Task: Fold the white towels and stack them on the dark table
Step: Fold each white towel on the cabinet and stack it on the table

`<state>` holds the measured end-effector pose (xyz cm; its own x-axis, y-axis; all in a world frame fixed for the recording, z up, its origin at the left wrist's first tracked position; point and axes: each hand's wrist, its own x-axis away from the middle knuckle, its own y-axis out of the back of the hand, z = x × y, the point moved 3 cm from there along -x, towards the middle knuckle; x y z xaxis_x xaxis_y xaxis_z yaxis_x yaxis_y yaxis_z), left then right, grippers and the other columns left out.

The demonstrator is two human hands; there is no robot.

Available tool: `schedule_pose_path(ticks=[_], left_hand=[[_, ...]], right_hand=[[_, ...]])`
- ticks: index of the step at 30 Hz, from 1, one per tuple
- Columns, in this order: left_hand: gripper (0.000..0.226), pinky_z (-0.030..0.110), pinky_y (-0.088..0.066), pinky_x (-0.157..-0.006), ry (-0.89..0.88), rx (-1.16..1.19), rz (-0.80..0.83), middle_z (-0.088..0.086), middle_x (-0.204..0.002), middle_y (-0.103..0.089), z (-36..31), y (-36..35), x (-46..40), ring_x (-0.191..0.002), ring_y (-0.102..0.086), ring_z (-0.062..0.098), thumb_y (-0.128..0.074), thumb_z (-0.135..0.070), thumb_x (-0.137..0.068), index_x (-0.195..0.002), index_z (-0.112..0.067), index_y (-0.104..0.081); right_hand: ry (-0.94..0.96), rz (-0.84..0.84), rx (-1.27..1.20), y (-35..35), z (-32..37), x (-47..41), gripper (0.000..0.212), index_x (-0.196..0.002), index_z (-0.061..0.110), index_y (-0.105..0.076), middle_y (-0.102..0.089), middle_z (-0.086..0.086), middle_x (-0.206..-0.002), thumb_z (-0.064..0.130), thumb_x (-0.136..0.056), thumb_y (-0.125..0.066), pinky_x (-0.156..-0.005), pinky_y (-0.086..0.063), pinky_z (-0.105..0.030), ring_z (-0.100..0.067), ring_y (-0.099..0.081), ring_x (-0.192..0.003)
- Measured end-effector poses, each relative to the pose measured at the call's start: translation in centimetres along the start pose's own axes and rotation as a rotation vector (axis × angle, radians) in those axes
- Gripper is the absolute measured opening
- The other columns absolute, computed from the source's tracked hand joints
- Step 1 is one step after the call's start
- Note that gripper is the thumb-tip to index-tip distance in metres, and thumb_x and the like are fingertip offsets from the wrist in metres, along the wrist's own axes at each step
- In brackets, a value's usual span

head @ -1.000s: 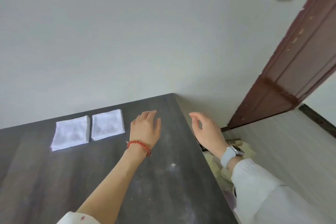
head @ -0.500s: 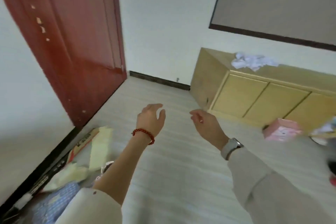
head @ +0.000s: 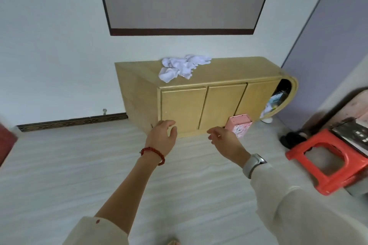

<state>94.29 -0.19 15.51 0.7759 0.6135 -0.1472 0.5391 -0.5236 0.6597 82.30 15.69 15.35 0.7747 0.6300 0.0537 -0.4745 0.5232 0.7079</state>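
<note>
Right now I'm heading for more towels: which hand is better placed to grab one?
Left, marginally. The left hand is empty and more in line with the towels on the cabinet; the right hand sits further right.

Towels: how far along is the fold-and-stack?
Done: nothing to confirm; the dark table is out of view. In hand: nothing. The left hand and right hand are both empty, fingers relaxed, held out toward the wooden cabinet. Left: a crumpled pile of white towels on the cabinet top, unfolded, to be picked up, folded and stacked.
</note>
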Motion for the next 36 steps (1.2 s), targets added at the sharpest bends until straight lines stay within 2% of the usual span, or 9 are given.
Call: schedule_pose_path(ticks=[5, 9, 12, 16, 20, 28, 32, 34, 36], left_hand=[[0.026, 0.029, -0.045, -0.088, -0.020, 0.004, 0.035, 0.006, -0.115, -0.060, -2.1, -3.4, -14.4, -0.103, -0.056, 0.019, -0.049, -0.017, -0.092, -0.115, -0.010, -0.060], [0.025, 0.027, -0.045, -0.086, -0.050, -0.001, 0.094, 0.004, -0.113, -0.060, -3.6, -7.9, -24.2, -0.100, -0.058, 0.017, -0.050, -0.017, -0.091, -0.113, -0.011, -0.061], [0.024, 0.028, -0.045, -0.086, -0.021, 0.011, 0.106, 0.003, -0.112, -0.060, -3.3, -12.1, -30.9, -0.098, -0.058, 0.016, -0.051, -0.017, -0.090, -0.112, -0.013, -0.060], [0.026, 0.025, -0.042, -0.084, 0.118, -0.001, 0.077, 0.003, -0.113, -0.060, -0.3, -17.5, -39.6, -0.097, -0.057, 0.016, -0.051, -0.018, -0.090, -0.115, -0.015, -0.058], [0.028, 0.025, -0.042, -0.081, 0.315, 0.015, 0.031, 0.007, -0.115, -0.056, 3.1, -22.1, -47.1, -0.095, -0.057, 0.021, -0.054, -0.015, -0.088, -0.116, -0.011, -0.055], [0.049, 0.027, -0.037, -0.092, 0.482, -0.037, 0.094, 0.006, -0.138, -0.033, 8.1, -28.6, -56.0, -0.122, -0.040, 0.023, -0.053, -0.011, -0.086, -0.133, -0.016, -0.040], [0.052, 0.030, -0.031, -0.102, 0.516, -0.113, 0.089, 0.007, -0.138, -0.032, 10.5, -30.0, -60.6, -0.124, -0.033, 0.025, -0.055, -0.010, -0.084, -0.134, -0.017, -0.042], [0.045, 0.031, -0.033, -0.100, 0.585, -0.111, 0.074, 0.007, -0.136, -0.034, 11.7, -30.5, -62.4, -0.123, -0.033, 0.025, -0.054, -0.010, -0.084, -0.129, -0.016, -0.048], [0.030, 0.032, -0.037, -0.093, 0.629, -0.099, 0.063, 0.008, -0.125, -0.045, 12.7, -30.8, -63.9, -0.117, -0.039, 0.026, -0.051, -0.009, -0.085, -0.114, -0.012, -0.061]], right_hand=[[-0.020, -0.052, -0.020, 4.9, -0.6, -12.5, 0.026, -0.107, 0.010, -0.063, -0.067, -0.006, -0.097, 0.011, -0.094, -0.041, -0.083, -0.051, -0.038, -0.025, -0.064, -0.087], [-0.086, -0.102, -0.031, 7.5, -4.1, -21.1, 0.024, -0.103, 0.019, -0.065, -0.064, 0.008, -0.084, 0.017, -0.092, -0.044, -0.085, -0.049, -0.046, -0.022, -0.064, -0.087], [-0.109, -0.100, -0.060, 8.6, -7.0, -28.1, 0.023, -0.103, 0.016, -0.065, -0.063, 0.007, -0.084, 0.012, -0.091, -0.045, -0.083, -0.052, -0.044, -0.021, -0.063, -0.084], [-0.091, -0.052, -0.091, 8.8, -10.7, -38.4, 0.026, -0.107, 0.011, -0.064, -0.063, 0.005, -0.084, 0.007, -0.092, -0.043, -0.084, -0.052, -0.037, -0.015, -0.061, -0.082], [-0.070, 0.018, -0.109, 8.1, -13.3, -48.8, 0.024, -0.105, 0.004, -0.064, -0.063, 0.001, -0.084, 0.004, -0.091, -0.044, -0.084, -0.051, -0.034, -0.017, -0.061, -0.079], [-0.061, 0.210, -0.092, 5.0, -16.1, -61.0, 0.021, -0.102, 0.010, -0.064, -0.068, -0.008, -0.083, 0.007, -0.090, -0.046, -0.073, -0.047, -0.029, -0.025, -0.064, -0.077], [-0.065, 0.288, -0.081, 4.3, -17.0, -64.7, 0.023, -0.108, 0.008, -0.062, -0.067, -0.001, -0.092, 0.007, -0.091, -0.046, -0.066, -0.040, -0.003, -0.014, -0.061, -0.079], [-0.059, 0.304, -0.069, 4.2, -17.3, -66.6, 0.024, -0.108, 0.007, -0.063, -0.066, 0.000, -0.092, 0.006, -0.091, -0.046, -0.067, -0.039, -0.001, -0.011, -0.059, -0.079], [-0.051, 0.309, -0.056, 4.1, -17.4, -68.8, 0.023, -0.108, 0.007, -0.063, -0.066, -0.001, -0.091, 0.007, -0.091, -0.047, -0.067, -0.040, -0.002, -0.012, -0.059, -0.077]])
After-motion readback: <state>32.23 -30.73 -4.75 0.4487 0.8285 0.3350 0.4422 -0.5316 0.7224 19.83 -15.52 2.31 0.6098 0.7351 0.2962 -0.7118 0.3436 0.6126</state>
